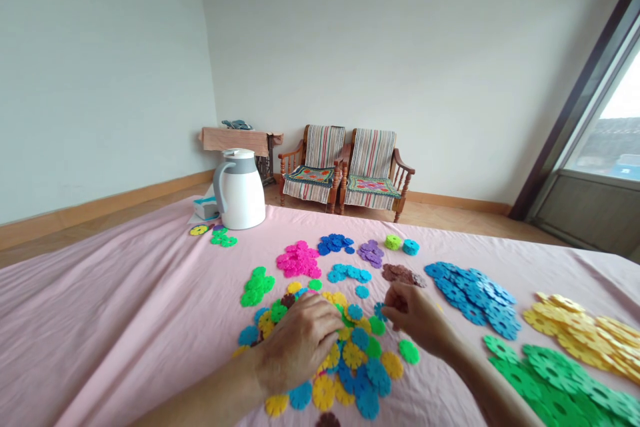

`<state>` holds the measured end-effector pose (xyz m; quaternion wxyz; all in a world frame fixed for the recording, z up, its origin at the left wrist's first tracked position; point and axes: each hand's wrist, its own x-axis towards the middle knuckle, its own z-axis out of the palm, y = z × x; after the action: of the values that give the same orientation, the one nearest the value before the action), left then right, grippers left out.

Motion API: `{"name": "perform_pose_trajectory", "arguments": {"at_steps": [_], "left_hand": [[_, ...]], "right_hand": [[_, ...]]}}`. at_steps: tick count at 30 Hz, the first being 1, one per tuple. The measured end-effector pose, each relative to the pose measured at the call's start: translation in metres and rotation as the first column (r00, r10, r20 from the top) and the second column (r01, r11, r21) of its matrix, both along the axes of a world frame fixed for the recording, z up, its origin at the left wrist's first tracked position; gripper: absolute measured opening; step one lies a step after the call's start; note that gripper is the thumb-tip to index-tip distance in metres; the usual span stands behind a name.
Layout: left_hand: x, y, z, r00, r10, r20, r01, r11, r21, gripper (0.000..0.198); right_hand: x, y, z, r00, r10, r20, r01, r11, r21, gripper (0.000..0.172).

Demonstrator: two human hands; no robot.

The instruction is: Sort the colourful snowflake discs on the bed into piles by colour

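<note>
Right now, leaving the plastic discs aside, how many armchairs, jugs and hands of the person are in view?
Wooden armchairs: 2
White jug: 1
Hands: 2, the left hand and the right hand
Total: 5

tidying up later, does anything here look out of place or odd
One brown disc lies alone at the near edge, far from the brown pile; a few green discs sit stray by the white jug.

Our pink-clothed table (125, 293), on it our mixed heap of discs (357, 363), blue pile (473, 293), yellow pile (585, 327), white jug (239, 190)
</note>
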<state>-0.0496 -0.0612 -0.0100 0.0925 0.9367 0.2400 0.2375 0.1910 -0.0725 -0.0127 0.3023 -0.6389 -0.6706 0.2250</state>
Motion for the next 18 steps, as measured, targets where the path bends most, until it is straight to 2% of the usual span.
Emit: {"name": "perform_pose_trajectory", "arguments": {"at_steps": [3,5,7,12,14,18], "left_hand": [[0.000,0.000,0.000,1.000,0.001,-0.002,-0.001,1.000,-0.002,0.017],[0.001,0.001,0.000,1.000,0.007,-0.004,-0.007,1.000,-0.004,0.017],[0.001,0.001,0.000,1.000,0.017,-0.010,-0.017,1.000,-0.009,0.016],[0.002,0.000,0.001,1.000,0.014,-0.022,-0.014,1.000,-0.012,0.015],[0.002,0.000,0.001,1.000,0.014,-0.024,-0.015,1.000,-0.009,0.014],[0.001,0.000,0.000,1.000,0.018,-0.023,-0.019,1.000,-0.008,0.014]], "right_hand": [[-0.004,0.010,-0.012,0.973,-0.087,-0.213,0.097,0.995,0.037,0.010],[-0.010,0.012,-0.016,0.969,-0.105,-0.224,0.119,0.991,0.054,0.011],[-0.019,0.009,-0.015,0.987,-0.068,-0.142,0.081,0.992,0.091,0.009],[-0.040,-0.005,-0.005,0.980,0.132,0.151,-0.162,0.966,0.203,0.020],[-0.044,-0.008,-0.004,0.967,0.145,0.209,-0.187,0.963,0.196,0.020],[-0.044,-0.009,-0.007,0.968,0.107,0.228,-0.153,0.970,0.191,0.020]]}}
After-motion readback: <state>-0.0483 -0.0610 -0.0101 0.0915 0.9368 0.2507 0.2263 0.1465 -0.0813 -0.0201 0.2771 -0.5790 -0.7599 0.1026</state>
